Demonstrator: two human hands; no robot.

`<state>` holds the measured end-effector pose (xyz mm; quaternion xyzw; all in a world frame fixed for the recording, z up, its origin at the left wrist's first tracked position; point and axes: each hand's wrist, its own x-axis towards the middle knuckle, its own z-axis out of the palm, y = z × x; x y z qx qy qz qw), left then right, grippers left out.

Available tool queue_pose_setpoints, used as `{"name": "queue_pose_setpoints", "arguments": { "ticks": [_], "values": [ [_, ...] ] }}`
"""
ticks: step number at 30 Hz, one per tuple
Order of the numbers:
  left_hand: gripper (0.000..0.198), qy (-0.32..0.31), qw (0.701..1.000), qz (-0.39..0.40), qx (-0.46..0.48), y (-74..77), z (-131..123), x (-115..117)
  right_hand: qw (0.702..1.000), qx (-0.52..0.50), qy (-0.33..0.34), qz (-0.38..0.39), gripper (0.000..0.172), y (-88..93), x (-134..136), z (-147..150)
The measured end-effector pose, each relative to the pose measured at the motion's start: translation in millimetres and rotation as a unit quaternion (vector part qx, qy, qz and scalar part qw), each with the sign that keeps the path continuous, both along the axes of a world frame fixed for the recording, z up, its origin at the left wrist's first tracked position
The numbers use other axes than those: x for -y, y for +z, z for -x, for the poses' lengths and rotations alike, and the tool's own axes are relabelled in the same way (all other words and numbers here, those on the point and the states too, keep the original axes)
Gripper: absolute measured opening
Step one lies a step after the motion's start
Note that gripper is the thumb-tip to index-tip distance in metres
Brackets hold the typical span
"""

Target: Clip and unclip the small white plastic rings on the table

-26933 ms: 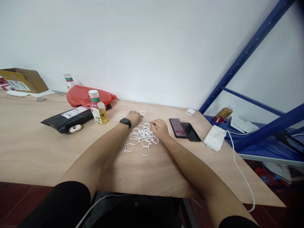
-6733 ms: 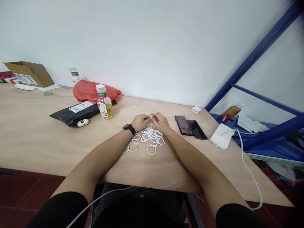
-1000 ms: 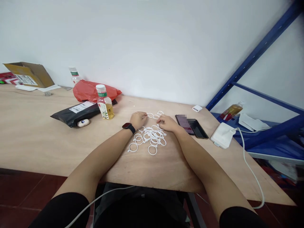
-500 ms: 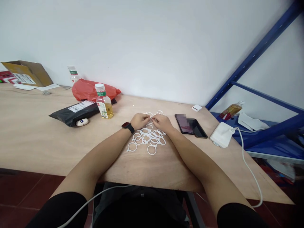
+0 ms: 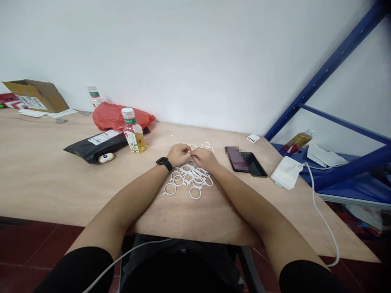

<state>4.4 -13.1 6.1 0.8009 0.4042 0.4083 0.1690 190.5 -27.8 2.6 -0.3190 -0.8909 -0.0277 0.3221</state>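
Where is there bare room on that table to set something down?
Left front of the table, between black bag and left forearm; between left forearm and right forearm, this side of the rings; between right forearm and white box. Crowded: around the rings, with left hand and right hand among them.

1. The left hand (image 5: 179, 155) and right hand (image 5: 206, 158) meet at the fingertips; they seem to pinch something small, though it is too hidden to tell what.
2. White rings (image 5: 193, 176) lie overlapping on the table (image 5: 189, 219), just on the near side of the hands; a few more lie beyond them.
3. A watch (image 5: 165, 163) circles the left wrist.
4. To the left, a bottle (image 5: 133, 136) stands upright before a red bag (image 5: 114, 116), beside a black parcel (image 5: 91, 148).
5. To the right, two phones (image 5: 238, 160) lie side by side.
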Motion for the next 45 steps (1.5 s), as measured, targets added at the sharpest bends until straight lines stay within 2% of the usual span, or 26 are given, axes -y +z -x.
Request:
{"name": "queue_pose_setpoints", "arguments": {
  "ticks": [4,8,11,15,20,23,27,32,35,40,45],
  "values": [
    [0.017,0.004,0.999,-0.018,0.028,-0.2,0.0,-0.1,0.999,-0.029,0.004,-0.034,0.019,0.6,-0.3,1.1],
    [0.031,0.033,0.996,-0.053,0.056,-2.4,0.6,-4.1,0.995,-0.048,-0.079,-0.035,0.018,3.1,-1.9,-6.7],
    [0.025,0.071,0.995,-0.009,0.067,-7.8,1.3,-10.9,0.99,-0.035,-0.138,-0.01,0.016,4.1,-1.7,-12.5],
    [0.02,0.076,0.995,0.036,0.055,-13.7,1.0,-15.9,0.987,0.002,-0.158,0.033,0.016,3.0,-2.1,-12.8],
    [0.021,0.033,0.998,0.058,-0.012,-10.9,-1.3,-10.3,0.992,0.029,-0.103,0.072,0.022,-0.9,-7.3,-11.8],
    [0.023,0.004,0.997,0.049,-0.055,-8.4,-2.0,-6.7,0.994,-0.007,-0.059,0.09,0.025,-2.1,-8.7,-13.5],
    [0.028,-0.018,0.995,0.031,-0.095,-8.4,-2.6,-5.6,0.994,-0.04,-0.032,0.1,0.026,-2.2,-7.8,-14.5],
    [0.047,0.021,0.994,0.015,-0.102,-10.6,-2.6,-6.5,0.995,-0.066,-0.052,0.047,0.019,1.2,-5.1,-13.9],
    [0.048,0.025,0.993,0.011,-0.113,-11.2,-2.4,-6.8,0.996,-0.065,-0.054,0.041,0.018,3.5,-3.0,-13.3],
    [0.037,0.027,0.996,0.03,-0.077,-12.7,-2.5,-8.1,0.99,0.028,0.017,0.138,0.024,8.0,-1.0,-10.2],
    [0.03,0.037,0.997,0.048,-0.041,-13.0,-1.8,-9.1,0.978,0.084,0.015,0.191,0.024,11.1,-2.4,-9.4]
  ]
}}
